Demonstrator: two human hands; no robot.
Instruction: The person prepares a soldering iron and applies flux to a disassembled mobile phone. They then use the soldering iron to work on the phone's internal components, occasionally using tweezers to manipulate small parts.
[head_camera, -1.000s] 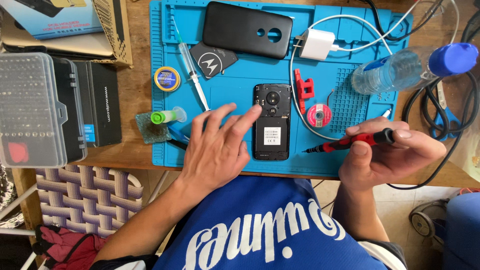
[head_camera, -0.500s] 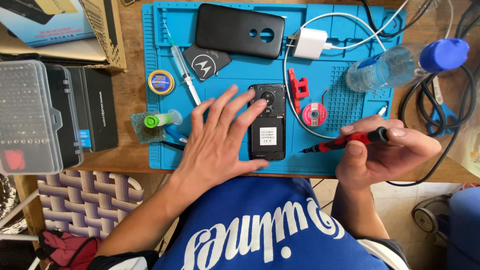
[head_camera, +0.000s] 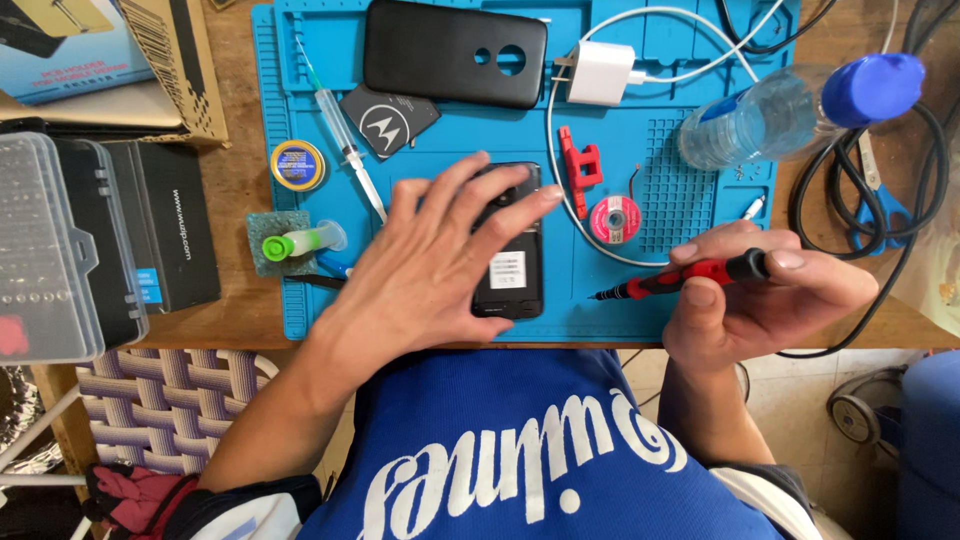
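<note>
An opened black phone (head_camera: 512, 275) lies on the blue work mat (head_camera: 690, 205), its back cover off. My left hand (head_camera: 430, 265) lies flat across the phone with fingers spread, covering most of its upper half. My right hand (head_camera: 765, 295) grips a red and black screwdriver (head_camera: 690, 275) whose tip points left, a little to the right of the phone and apart from it. The phone's black back cover (head_camera: 455, 50) and a dark battery (head_camera: 390, 122) rest higher up on the mat.
On the mat lie a syringe (head_camera: 345, 150), a round tin (head_camera: 298, 165), a red clamp (head_camera: 580, 160), a pink spool (head_camera: 613, 218), a white charger (head_camera: 600, 72) and a water bottle (head_camera: 770, 112). A green-capped tube (head_camera: 295, 242), black box (head_camera: 165, 235) and clear case (head_camera: 45, 250) sit left. Cables and scissors (head_camera: 880, 195) are right.
My left hand has slid right and up from beside the phone onto it, fingers spread over it. My right hand still holds the screwdriver in much the same place.
</note>
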